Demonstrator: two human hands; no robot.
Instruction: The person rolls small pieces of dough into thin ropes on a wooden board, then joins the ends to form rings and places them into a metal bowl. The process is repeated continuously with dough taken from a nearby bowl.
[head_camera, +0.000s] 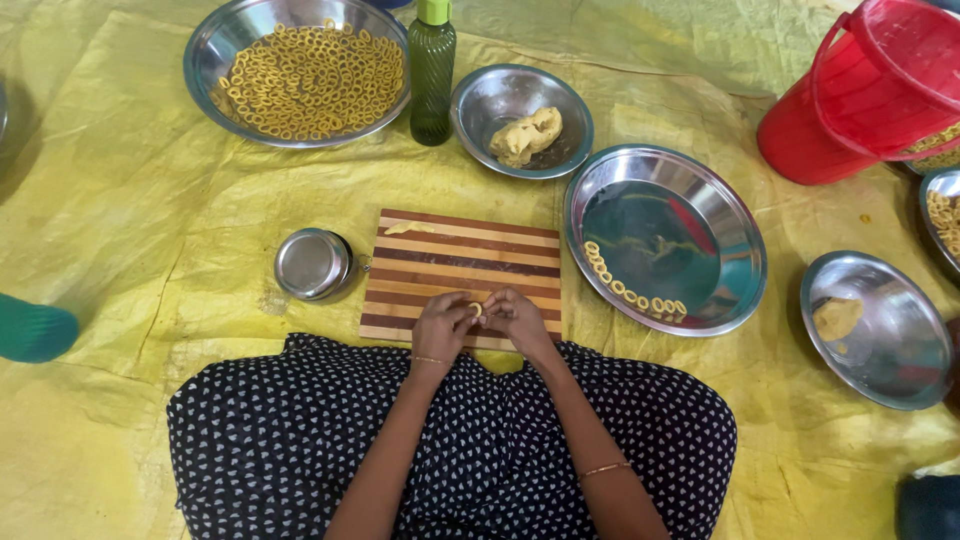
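Head view looks straight down on a person seated on a yellow plastic sheet (140, 200) spread over the floor, lap covered by dark dotted fabric (450, 450). The left hand (442, 328) and right hand (516, 318) meet over the near edge of a striped wooden cutting board (465, 262), fingertips of both pressed together around a small pale dough ring (476, 310) pinched between them. A thin strip of dough (408, 228) lies at the board's far left corner. Just left of the board sits a small round steel lidded container (314, 263). To the right, a wide steel plate (668, 238) holds a curved row of finished rings along its near rim. Beyond the board stand a steel bowl with a lump of dough (522, 122), a green plastic bottle (432, 72), and a large steel basin heaped with rings (297, 70). A red plastic bucket (860, 90) sits at far right.
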